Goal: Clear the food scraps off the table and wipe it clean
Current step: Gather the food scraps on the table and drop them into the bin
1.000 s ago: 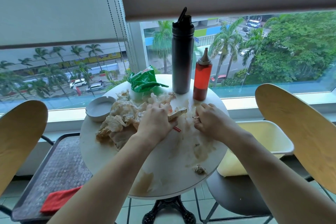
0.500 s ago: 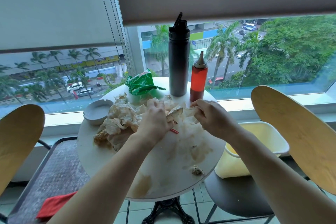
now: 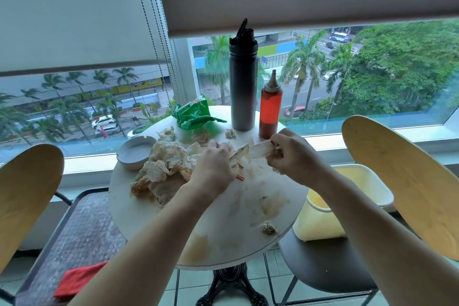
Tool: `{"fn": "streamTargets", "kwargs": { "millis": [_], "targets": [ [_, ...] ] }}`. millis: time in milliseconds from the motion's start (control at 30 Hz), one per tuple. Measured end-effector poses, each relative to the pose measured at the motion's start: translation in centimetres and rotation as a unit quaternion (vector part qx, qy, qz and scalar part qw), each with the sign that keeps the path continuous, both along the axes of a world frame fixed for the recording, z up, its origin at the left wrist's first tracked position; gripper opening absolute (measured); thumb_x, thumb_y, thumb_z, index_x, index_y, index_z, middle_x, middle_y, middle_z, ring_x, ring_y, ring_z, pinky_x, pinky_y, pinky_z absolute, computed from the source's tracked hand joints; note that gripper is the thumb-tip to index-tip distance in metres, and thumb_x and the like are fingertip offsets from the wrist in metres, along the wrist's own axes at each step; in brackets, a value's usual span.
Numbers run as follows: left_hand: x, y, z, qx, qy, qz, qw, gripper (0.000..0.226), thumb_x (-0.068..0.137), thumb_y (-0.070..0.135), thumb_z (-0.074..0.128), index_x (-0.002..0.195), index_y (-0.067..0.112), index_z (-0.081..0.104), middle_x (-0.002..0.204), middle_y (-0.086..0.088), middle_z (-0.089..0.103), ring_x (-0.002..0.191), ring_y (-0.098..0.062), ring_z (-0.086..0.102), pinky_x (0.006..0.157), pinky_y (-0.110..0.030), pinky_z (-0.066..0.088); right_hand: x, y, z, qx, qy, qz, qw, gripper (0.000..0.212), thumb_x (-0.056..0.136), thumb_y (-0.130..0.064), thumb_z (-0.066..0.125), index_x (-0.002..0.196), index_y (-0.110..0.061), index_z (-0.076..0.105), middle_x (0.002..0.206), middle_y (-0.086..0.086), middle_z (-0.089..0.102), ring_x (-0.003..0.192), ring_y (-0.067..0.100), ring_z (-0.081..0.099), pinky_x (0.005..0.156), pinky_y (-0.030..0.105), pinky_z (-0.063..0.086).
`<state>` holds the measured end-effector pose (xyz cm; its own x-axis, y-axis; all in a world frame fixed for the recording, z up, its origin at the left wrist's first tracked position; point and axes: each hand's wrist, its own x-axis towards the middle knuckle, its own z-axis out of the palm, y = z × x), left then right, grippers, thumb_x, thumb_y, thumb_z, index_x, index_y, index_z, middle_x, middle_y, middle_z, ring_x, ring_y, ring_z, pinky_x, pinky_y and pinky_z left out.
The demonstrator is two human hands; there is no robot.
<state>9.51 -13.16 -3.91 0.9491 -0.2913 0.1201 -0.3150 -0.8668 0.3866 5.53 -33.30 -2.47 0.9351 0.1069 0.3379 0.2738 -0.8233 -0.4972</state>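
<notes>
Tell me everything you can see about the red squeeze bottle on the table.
The red squeeze bottle stands upright at the far edge of the round white table, just right of the black flask and apart from it. Its body looks like translucent plastic filled with red sauce, topped by a grey cone nozzle. Nothing grips it; the right hand works just in front of its base.

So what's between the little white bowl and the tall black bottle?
In the head view, a crumpled green snack bag lies between the white bowl and black bottle, with scraps of paper below it.
</notes>
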Motion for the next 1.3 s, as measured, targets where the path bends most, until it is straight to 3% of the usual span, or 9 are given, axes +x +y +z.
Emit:
{"fn": "streamTargets", "kwargs": {
  "millis": [200, 400, 567, 700, 800, 933, 1033, 1167, 1300],
  "targets": [
    [-0.3, 0.0, 1.6, -0.072, -0.067, 0.0, 0.995, 0.033, 0.087, 0.024, 0.068, 0.115, 0.008, 0.061, 0.108, -0.013, 0.059, 0.09, -0.029, 0.059, 0.08, -0.038, 0.053, -0.5, -0.6, 0.5, 0.087, 0.015, -0.036, 0.995, 0.017, 0.085, -0.008, 0.063, 0.083, -0.018, 0.049, 0.063, -0.007, 0.063, 0.049, 0.002, 0.063, 0.045, 0.011, 0.043],
    [-0.5, -0.5, 3.6, -0.142, -0.124, 0.0, 0.982, 0.031, 0.088, 0.025, 0.07, 0.115, 0.013, 0.064, 0.099, -0.012, 0.072, 0.08, -0.028, 0.064, 0.068, -0.037, 0.056, -0.8, -1.0, 1.1, 0.145, -0.001, -0.037, 0.989, 0.019, 0.088, -0.014, 0.05, 0.1, -0.029, 0.053, 0.078, 0.006, 0.069, 0.058, 0.022, 0.071, 0.056, 0.045, 0.061],
    [-1.6, -1.8, 5.4, -0.177, -0.146, -0.03, 0.973, 0.044, 0.089, 0.026, 0.068, 0.133, 0.022, 0.064, 0.096, -0.001, 0.071, 0.082, -0.023, 0.065, 0.069, -0.031, 0.055, -1.5, -1.7, 2.2, 0.185, -0.008, -0.042, 0.982, 0.022, 0.092, -0.008, 0.051, 0.09, -0.029, 0.059, 0.071, -0.002, 0.069, 0.046, 0.011, 0.064, 0.042, 0.028, 0.05],
    [-2.4, -3.7, 6.4, -0.221, -0.091, -0.036, 0.97, 0.008, 0.092, 0.03, 0.066, 0.095, 0.024, 0.072, 0.075, 0.002, 0.071, 0.065, -0.017, 0.067, 0.062, -0.033, 0.057, -1.7, -3.3, 2.5, 0.213, -0.009, -0.05, 0.976, 0.01, 0.094, -0.016, 0.061, 0.085, -0.02, 0.061, 0.069, 0.008, 0.066, 0.058, 0.021, 0.071, 0.045, 0.024, 0.052],
    [-2.9, -5.6, 6.8, -0.274, -0.059, -0.017, 0.96, 0.024, 0.093, 0.036, 0.067, 0.07, 0.028, 0.064, 0.057, 0.012, 0.064, 0.054, -0.009, 0.062, 0.05, -0.023, 0.049, -1.6, -5.2, 2.5, 0.216, -0.018, -0.066, 0.974, 0.019, 0.092, -0.02, 0.067, 0.089, -0.003, 0.061, 0.08, 0.022, 0.067, 0.063, 0.02, 0.07, 0.052, 0.032, 0.061],
    [-3.5, -8.4, 7.0, -0.364, -0.019, -0.006, 0.931, 0.024, 0.091, 0.045, 0.064, 0.087, 0.023, 0.074, 0.069, 0.001, 0.071, 0.064, -0.015, 0.069, 0.059, -0.038, 0.06, -1.9, -8.0, 2.6, 0.211, -0.028, -0.09, 0.973, 0.031, 0.091, -0.029, 0.071, 0.093, 0.0, 0.063, 0.089, 0.023, 0.064, 0.066, 0.023, 0.071, 0.055, 0.042, 0.062],
    [-4.2, -11.3, 6.6, -0.41, 0.021, -0.008, 0.912, 0.021, 0.09, 0.048, 0.062, 0.082, 0.032, 0.072, 0.072, -0.001, 0.074, 0.065, -0.022, 0.073, 0.06, -0.05, 0.062, -2.3, -10.3, 2.8, 0.213, -0.025, -0.113, 0.97, 0.039, 0.093, -0.035, 0.069, 0.101, 0.002, 0.064, 0.087, 0.024, 0.068, 0.059, 0.013, 0.069, 0.058, 0.043, 0.062],
    [-5.6, -15.5, 5.6, -0.39, 0.028, -0.037, 0.92, 0.027, 0.095, 0.049, 0.055, 0.097, 0.026, 0.07, 0.076, 0.002, 0.073, 0.071, -0.019, 0.071, 0.069, -0.045, 0.06, -2.6, -13.5, 2.5, 0.181, -0.038, -0.137, 0.973, 0.043, 0.094, -0.049, 0.063, 0.095, -0.006, 0.061, 0.07, 0.013, 0.066, 0.056, 0.015, 0.07, 0.058, 0.048, 0.06],
    [-6.2, -19.2, 3.8, -0.382, 0.05, -0.035, 0.922, 0.03, 0.096, 0.043, 0.051, 0.093, 0.017, 0.067, 0.08, -0.005, 0.072, 0.073, -0.014, 0.065, 0.069, -0.036, 0.053, -2.6, -16.3, 1.5, 0.193, -0.033, -0.134, 0.971, 0.05, 0.096, -0.056, 0.053, 0.094, -0.006, 0.056, 0.072, 0.009, 0.065, 0.062, 0.018, 0.072, 0.062, 0.048, 0.061]
  ]
}}
